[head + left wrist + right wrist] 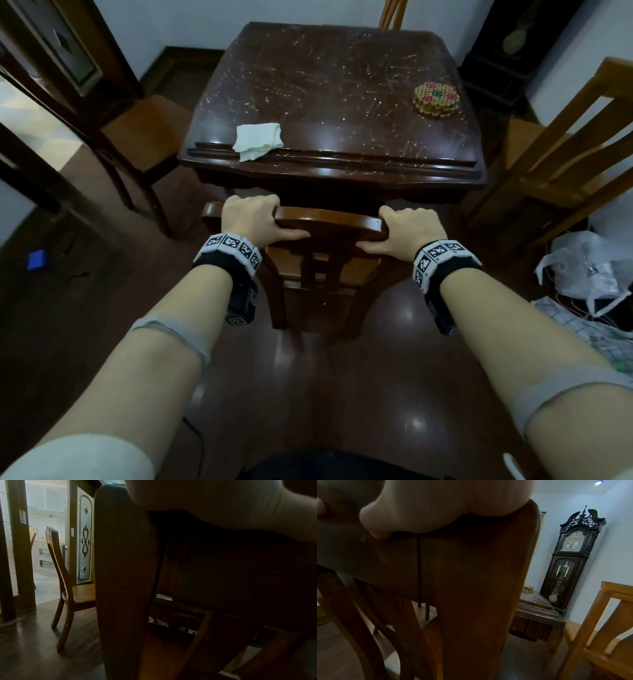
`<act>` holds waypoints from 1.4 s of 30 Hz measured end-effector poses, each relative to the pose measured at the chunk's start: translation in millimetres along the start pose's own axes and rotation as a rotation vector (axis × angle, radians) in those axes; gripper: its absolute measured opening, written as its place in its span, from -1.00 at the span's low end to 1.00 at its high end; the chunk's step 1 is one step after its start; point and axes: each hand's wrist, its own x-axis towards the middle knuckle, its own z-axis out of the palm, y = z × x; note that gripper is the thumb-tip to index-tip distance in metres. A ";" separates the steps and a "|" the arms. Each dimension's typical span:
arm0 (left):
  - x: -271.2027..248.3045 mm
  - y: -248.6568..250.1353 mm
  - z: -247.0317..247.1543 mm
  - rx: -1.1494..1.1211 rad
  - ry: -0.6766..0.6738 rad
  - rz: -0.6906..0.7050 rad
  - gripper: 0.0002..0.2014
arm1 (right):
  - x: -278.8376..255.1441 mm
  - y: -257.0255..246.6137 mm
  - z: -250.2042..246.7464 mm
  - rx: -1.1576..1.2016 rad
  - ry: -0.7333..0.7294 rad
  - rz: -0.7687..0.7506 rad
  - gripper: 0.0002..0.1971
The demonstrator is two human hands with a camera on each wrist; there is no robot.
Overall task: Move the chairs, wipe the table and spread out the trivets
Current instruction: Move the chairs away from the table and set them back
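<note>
A dark wooden chair (329, 222) stands at the near side of the dark square table (329, 168). My left hand (251, 217) grips the left end of its top rail, and my right hand (404, 228) grips the right end. Both wrist views are filled by the chair back (123, 574) (479, 588) under my palms. A crumpled white cloth (258, 140) lies at the table's near left edge. A stack of woven round trivets (435, 99) sits near the table's right edge, and the trivets (528, 588) also show in the right wrist view.
Another chair (137, 137) stands left of the table, a lighter one (561, 161) to its right, and a chair back (394, 13) shows behind it. A grandfather clock (570, 561) stands at the far right wall. Plastic bags (589, 270) lie on the floor at right.
</note>
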 end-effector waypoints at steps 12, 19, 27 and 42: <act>22.0 18.3 -0.3 0.013 -0.027 -0.039 -0.30 | 20.4 30.7 -1.4 0.005 -0.023 -0.058 -0.23; 29.5 14.7 -2.1 0.023 -0.031 -0.036 -0.37 | 27.8 33.4 3.3 0.040 -0.012 -0.075 -0.27; 38.4 0.8 -6.6 0.042 -0.095 -0.050 -0.36 | 35.8 20.9 0.1 0.049 0.003 -0.079 -0.32; 28.3 2.3 -2.0 -0.058 -0.001 -0.037 -0.30 | 29.3 17.7 -4.5 0.027 -0.019 -0.018 -0.27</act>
